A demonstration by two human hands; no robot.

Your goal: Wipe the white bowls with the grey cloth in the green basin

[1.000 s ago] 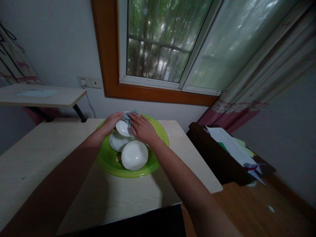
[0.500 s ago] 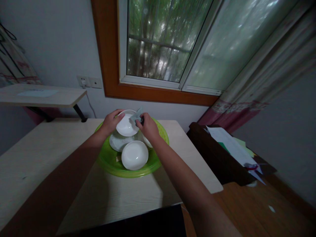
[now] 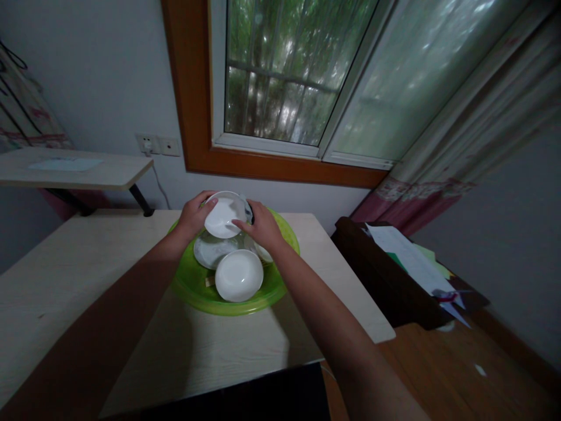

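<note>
One bowl (image 3: 222,219) seems mid-handling, clamped by my left grip (image 3: 195,216) and right grip (image 3: 262,227); a nearer bowl (image 3: 239,276) waits in the green basin (image 3: 234,310), whether finished I cannot tell.

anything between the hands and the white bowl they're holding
A bluish-gray cloth appears between the fingers of the right hand and the held white bowl; nothing visible separates the left hand from the bowl.
</note>
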